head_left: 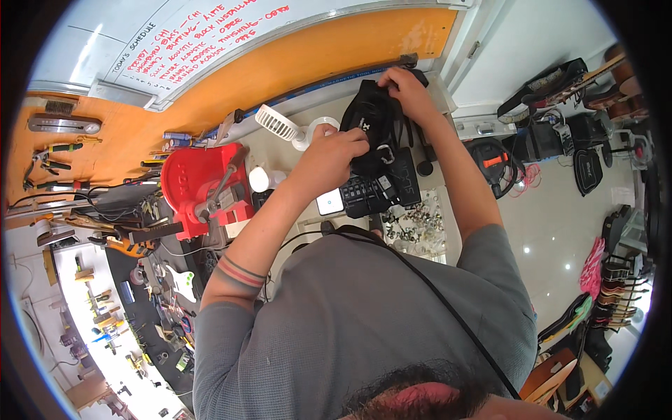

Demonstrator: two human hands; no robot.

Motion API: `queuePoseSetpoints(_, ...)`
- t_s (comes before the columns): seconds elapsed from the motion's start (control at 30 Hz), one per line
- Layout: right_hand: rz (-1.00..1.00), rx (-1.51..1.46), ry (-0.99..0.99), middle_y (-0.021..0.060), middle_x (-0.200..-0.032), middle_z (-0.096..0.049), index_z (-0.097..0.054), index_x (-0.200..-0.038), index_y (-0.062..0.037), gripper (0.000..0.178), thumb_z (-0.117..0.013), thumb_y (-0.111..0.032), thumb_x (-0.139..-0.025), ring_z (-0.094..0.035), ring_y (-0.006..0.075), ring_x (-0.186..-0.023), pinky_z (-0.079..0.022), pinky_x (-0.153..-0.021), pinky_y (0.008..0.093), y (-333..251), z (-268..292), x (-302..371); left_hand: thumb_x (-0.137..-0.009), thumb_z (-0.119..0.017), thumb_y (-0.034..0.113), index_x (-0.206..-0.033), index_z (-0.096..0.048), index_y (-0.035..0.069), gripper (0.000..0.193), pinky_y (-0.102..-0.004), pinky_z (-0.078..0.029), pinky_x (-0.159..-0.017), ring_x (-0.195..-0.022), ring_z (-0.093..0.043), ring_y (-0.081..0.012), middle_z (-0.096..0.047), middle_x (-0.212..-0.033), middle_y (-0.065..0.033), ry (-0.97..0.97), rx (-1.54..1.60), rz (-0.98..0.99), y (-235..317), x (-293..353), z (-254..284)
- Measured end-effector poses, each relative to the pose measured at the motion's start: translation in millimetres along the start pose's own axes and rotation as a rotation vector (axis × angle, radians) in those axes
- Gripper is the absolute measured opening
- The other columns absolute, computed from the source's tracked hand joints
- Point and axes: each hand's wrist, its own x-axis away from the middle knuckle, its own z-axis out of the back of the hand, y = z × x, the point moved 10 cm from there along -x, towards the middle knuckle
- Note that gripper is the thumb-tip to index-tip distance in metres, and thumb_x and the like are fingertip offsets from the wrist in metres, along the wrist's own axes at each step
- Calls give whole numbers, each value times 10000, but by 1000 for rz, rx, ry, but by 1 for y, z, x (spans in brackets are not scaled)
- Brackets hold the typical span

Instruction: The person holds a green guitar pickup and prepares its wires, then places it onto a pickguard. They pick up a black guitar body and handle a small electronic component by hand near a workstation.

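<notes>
A black fabric bag (373, 110) with a carabiner clip (387, 155) lies at the back of the workbench. My left hand (334, 155) is closed, with its fingertips at the bag's left side. At the far end of the bag, my right hand (411, 94) pinches the dark fabric near its top edge. Just nearer than the bag are a black keyboard-like device (367, 196), a black flat case (404, 178) and a phone with a lit white screen (330, 202). What lies inside the bag is hidden.
A small white fan (277, 123) stands left of the bag, beside a red bench vise (206, 185) and a white cylinder (260, 180). Small loose parts (418, 227) lie in a tray near my body. A whiteboard (175, 49) hangs behind; guitars (619, 294) stand at right.
</notes>
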Motion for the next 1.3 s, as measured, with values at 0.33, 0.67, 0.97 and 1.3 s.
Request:
queuePoseSetpoints(0.33,-647,-700,-234,249,-1335,-709,-653,-1357,-14,426,-704,-261,-1014,-696,375,-1242,-534,-1055,441,69,-72,44,-771,-675,-104,-1047,-725,97,345,-501,-347,-1210,-1116,-698,-213,-734,-1268,17,8,16,-172,21,10,-5)
queuePoseSetpoints(0.67,-703,-42,615,301,-1133,-741,-694,-1137,14,367,-699,-329,-1005,-703,489,-1096,-527,-943,550,36,30,46,-723,-720,-46,-1069,-727,119,384,-496,-377,-1125,-1120,-660,-255,-697,-1192,-46,19,-67,-145,25,-10,12)
queuePoseSetpoints(0.97,-410,25,558,273,-1108,-743,-680,-1273,-48,299,-679,-215,-1026,-708,478,-1106,-540,-965,508,30,32,40,-724,-723,70,-1379,-621,136,666,-498,-390,-1101,-1215,-640,-297,-628,-1385,-62,36,-21,-4,-6,-49,-16)
queuePoseSetpoints(1.3,-328,207,312,276,-1316,-623,-510,-1325,15,476,-762,-107,-940,-642,477,-1226,-527,-1018,495,32,23,26,-843,-663,172,-1354,-715,162,513,-515,-412,-1072,-1164,-620,-276,-680,-1372,-59,176,-152,-163,3,-56,-20)
